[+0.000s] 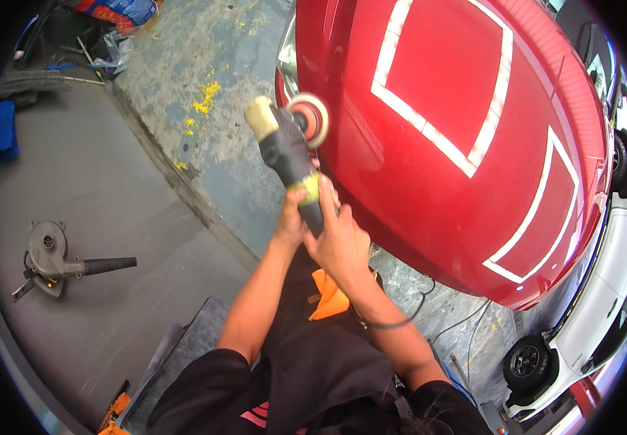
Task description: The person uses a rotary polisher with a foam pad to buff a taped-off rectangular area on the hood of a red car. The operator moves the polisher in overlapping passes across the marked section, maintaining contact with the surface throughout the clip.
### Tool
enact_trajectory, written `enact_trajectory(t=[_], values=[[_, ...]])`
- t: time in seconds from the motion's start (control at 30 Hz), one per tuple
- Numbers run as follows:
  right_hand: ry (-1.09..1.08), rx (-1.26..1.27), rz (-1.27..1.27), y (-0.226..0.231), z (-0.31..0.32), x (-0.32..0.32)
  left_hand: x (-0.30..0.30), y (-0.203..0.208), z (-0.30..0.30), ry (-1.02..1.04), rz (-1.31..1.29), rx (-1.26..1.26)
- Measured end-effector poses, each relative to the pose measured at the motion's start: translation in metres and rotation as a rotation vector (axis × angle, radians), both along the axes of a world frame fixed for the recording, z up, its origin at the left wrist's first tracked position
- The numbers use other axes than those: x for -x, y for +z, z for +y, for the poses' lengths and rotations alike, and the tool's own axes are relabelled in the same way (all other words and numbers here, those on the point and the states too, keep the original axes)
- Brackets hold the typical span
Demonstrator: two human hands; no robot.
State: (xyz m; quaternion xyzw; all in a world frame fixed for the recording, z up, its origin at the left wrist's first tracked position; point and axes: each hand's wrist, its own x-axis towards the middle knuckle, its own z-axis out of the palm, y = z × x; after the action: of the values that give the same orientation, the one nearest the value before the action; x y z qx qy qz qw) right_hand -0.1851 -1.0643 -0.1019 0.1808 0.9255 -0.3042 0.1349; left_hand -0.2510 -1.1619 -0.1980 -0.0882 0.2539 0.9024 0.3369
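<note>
A black power polisher (289,159) with a yellow-green band is held up in front of me in both hands. Its round backing plate with a pale pad (318,119) faces right, beside the edge of a red car panel (436,210). A cream-coloured cover sits on its far end. My left hand (291,217) is closed on the left side of the body. My right hand (339,239) wraps the rear part, fingers laid along it. White masking tape (418,123) outlines two four-sided areas on the red panel.
A grey leaf blower (51,250) lies on the grey surface at left. An orange cloth (328,296) hangs at my waist. A dark cord (429,297) runs by my right forearm to the floor. A white vehicle (588,290) stands at right. Yellow marks (205,98) spot the floor.
</note>
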Motion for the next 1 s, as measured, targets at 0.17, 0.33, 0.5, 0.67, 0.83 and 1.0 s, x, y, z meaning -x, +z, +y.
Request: enact_trajectory(t=[0.17,0.33,0.5,0.67,0.83,1.0], values=[[0.012,-0.035,0.009,0.001,-0.001,0.023,0.030,-0.004,0.002,-0.014,-0.031,-0.060],[0.007,0.014,-0.051,0.006,0.000,-0.027,-0.024,0.003,-0.001,-0.038,-0.009,-0.058],[-0.012,-0.058,0.006,0.005,0.008,0.011,0.015,0.001,0.009,-0.051,-0.001,-0.072],[-0.184,0.093,0.005,0.022,0.009,-0.072,-0.047,0.034,0.010,-0.257,0.085,0.169],[-0.489,0.260,0.212,0.018,0.016,-0.187,-0.125,0.077,0.052,-0.475,0.254,0.363],[-0.379,0.188,0.216,0.023,0.017,-0.154,-0.108,0.078,0.033,-0.439,0.229,0.548]])
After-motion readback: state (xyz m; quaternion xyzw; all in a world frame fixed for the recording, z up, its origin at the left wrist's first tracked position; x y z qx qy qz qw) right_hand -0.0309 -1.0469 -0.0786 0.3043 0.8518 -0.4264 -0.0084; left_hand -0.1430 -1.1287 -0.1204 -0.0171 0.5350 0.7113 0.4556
